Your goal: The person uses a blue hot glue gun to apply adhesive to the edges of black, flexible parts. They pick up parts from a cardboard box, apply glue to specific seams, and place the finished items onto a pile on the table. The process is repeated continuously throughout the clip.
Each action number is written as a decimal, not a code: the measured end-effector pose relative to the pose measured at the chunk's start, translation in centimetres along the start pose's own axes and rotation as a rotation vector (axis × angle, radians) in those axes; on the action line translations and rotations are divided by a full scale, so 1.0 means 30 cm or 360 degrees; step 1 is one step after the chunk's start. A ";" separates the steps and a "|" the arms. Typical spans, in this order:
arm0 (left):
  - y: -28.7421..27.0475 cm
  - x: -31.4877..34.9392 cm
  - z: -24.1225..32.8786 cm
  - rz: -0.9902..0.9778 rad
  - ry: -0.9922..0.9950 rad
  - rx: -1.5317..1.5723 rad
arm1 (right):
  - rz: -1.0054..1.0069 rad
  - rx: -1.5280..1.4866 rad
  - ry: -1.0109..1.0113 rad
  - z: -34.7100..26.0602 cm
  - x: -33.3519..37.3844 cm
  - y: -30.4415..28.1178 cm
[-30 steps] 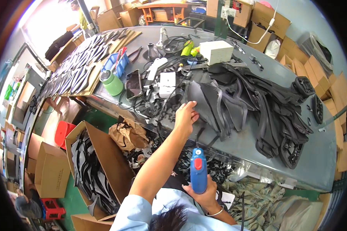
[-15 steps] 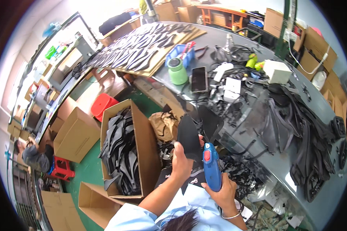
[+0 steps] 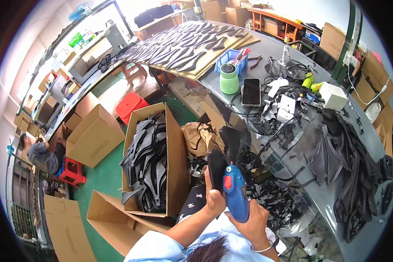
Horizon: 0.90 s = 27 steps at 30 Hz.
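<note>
My left hand (image 3: 214, 201) is closed on a black, long padded piece (image 3: 214, 168), held upright with the thumb on the near side. A wider dark flap (image 3: 234, 142) stands just beyond it; whether the two are joined I cannot tell. In my right hand (image 3: 254, 222) is a blue handheld tool (image 3: 236, 198) with a red button, its head pointing up and away. The tool's head is close beside the black piece; contact between them cannot be made out. The left fingertips are hidden behind the piece.
At my left stands a carton (image 3: 177, 174) of dark curved pieces. A grey table (image 3: 301, 157) on the right bears black strips, a phone (image 3: 251, 92) and a green bottle (image 3: 229, 79). Black scraps (image 3: 284, 209) lie below its edge. Someone (image 3: 43, 155) sits far left.
The view has turned, so the surroundings sit farther right. My left hand has tilted the black piece, showing it narrower, and the blue tool has come closer to it.
</note>
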<state>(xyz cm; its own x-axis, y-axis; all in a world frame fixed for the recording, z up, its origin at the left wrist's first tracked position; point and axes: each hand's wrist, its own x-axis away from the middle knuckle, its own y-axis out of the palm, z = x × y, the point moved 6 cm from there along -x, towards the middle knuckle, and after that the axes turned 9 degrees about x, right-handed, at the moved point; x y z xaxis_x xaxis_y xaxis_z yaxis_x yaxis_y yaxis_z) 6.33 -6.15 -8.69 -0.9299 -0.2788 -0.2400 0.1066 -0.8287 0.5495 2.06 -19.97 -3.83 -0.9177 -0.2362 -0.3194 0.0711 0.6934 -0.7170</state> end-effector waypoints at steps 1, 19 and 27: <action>0.007 0.000 0.012 -0.0024 0.0018 -0.0029 | 0.0002 0.0006 -0.0010 -0.003 -0.001 -0.001; -0.005 0.025 0.094 -0.0271 -0.0244 -0.0587 | 0.0240 -0.0639 0.0456 0.075 -0.129 -0.101; -0.050 0.027 0.142 -0.0045 -0.0227 -0.0538 | 0.0257 -0.0980 0.0616 0.081 -0.143 -0.128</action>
<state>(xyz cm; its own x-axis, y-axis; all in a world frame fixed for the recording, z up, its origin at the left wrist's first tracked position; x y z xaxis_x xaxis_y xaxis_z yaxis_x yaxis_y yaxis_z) 3.92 -3.06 -6.30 -0.9713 -0.2027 -0.1243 0.1682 -0.9553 0.2431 6.66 -23.28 -1.20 -0.9945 0.0787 -0.0690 0.0893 0.9820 -0.1664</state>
